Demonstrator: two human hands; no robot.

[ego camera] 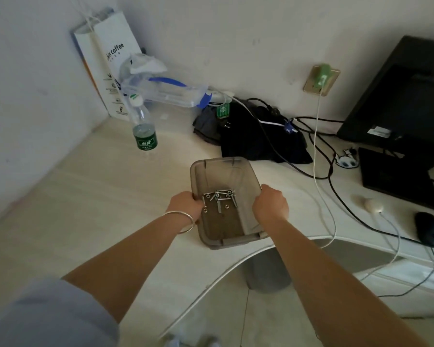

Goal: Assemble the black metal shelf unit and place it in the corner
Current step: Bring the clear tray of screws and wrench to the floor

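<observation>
— What is being handled?
— Left hand (186,204) and right hand (269,205) are gripping a grey translucent plastic bin (221,171) of silver screws (219,196) on the desk (98,196).
— The shelf?
— Nowhere visible; fetching its parts seems next.

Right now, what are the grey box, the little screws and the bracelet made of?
The box looks like smoky, see-through plastic: the desk shows dimly through its walls. The screws look like shiny silver metal, since they glint. The bracelet seems to be polished silver-coloured metal, though which metal is unclear.
</observation>
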